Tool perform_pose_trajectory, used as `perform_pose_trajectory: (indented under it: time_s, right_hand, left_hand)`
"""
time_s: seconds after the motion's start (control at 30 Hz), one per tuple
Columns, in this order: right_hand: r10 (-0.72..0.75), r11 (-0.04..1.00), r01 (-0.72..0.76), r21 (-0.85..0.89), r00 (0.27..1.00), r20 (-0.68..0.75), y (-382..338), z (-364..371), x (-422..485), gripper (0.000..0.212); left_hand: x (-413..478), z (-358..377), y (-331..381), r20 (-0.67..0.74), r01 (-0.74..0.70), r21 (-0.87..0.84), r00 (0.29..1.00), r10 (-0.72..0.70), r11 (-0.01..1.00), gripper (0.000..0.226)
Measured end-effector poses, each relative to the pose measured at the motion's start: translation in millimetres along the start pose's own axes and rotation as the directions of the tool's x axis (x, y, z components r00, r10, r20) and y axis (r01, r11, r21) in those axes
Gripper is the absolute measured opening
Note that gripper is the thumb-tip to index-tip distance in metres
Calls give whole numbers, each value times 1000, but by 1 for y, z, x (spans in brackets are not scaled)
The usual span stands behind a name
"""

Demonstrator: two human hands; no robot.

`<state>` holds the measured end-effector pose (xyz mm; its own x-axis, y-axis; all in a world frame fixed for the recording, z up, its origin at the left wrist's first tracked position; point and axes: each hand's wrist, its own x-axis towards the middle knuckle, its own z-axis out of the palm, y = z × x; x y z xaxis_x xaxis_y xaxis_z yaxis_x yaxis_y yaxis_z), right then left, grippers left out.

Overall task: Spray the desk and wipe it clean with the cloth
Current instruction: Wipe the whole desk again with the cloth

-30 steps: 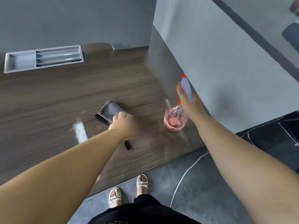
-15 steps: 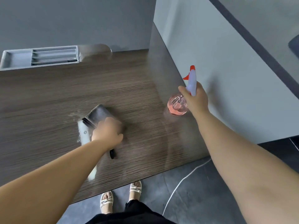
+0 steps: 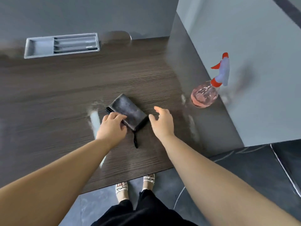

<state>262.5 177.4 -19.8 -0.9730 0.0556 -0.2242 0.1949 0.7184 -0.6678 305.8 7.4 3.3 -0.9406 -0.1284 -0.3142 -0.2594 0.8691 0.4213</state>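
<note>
A folded grey cloth (image 3: 129, 110) with a short black loop lies on the dark wood desk (image 3: 65, 88). My left hand (image 3: 111, 128) rests on the cloth's near left edge, its fingers curled onto the fabric. My right hand (image 3: 162, 122) hovers just right of the cloth with fingers spread, holding nothing. The spray bottle (image 3: 206, 94), clear with pink liquid and a white and red trigger head, stands by itself at the desk's right side against the grey partition.
A grey recessed cable tray (image 3: 61, 45) sits in the desk's far left. A grey partition wall (image 3: 244, 46) bounds the desk on the right. Wet streaks (image 3: 94, 121) shine left of the cloth. The desk's front edge runs above my sandalled feet (image 3: 135, 185).
My right hand let go of the spray bottle, which now stands on the desk, and moved left to the cloth. My left hand stayed on the cloth.
</note>
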Motion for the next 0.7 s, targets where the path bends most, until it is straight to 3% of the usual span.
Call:
perform_pose_trajectory:
  time_s: [0.1,0.2,0.27,0.37,0.43,0.5,0.53,0.63,0.7]
  right_hand:
    - [-67,986,85,-140,989,133,-41,27,17,54]
    - [11,959,72,-274,957,290,-64,37,35,58]
    - [16,963,87,-253,926,376,-69,27,41,53]
    - [-77,984,117,-133,959,273,-69,-4,40,41]
    - [-197,955,214,-205,975,99,-67,-21,35,31]
    - [-358,879,336,-338,934,-4,-59,-24,28,26]
    - [-406,840,379,-389,914,15,-55,-21,24,25]
    - [-419,756,487,-438,873,249,-37,2,8,35]
    - [-470,679,551,-485,834,288,-27,17,2,48]
  left_hand:
    - [-4,-7,-22,22,49,9,999,-49,999,45]
    - [-4,-12,-39,36,62,25,997,-63,998,48]
    - [-2,-15,-45,44,60,24,997,-61,998,48]
    - [3,-19,-48,45,43,17,998,-43,999,47]
    - [6,-22,-50,39,30,8,999,-30,1000,47]
    - [9,-23,-52,31,26,-3,999,-26,1000,47]
    - [10,-23,-52,30,26,-5,999,-26,1000,46]
    - [12,-23,-52,32,13,5,999,-13,1000,47]
    - [12,-22,-53,38,6,13,999,-6,1000,48]
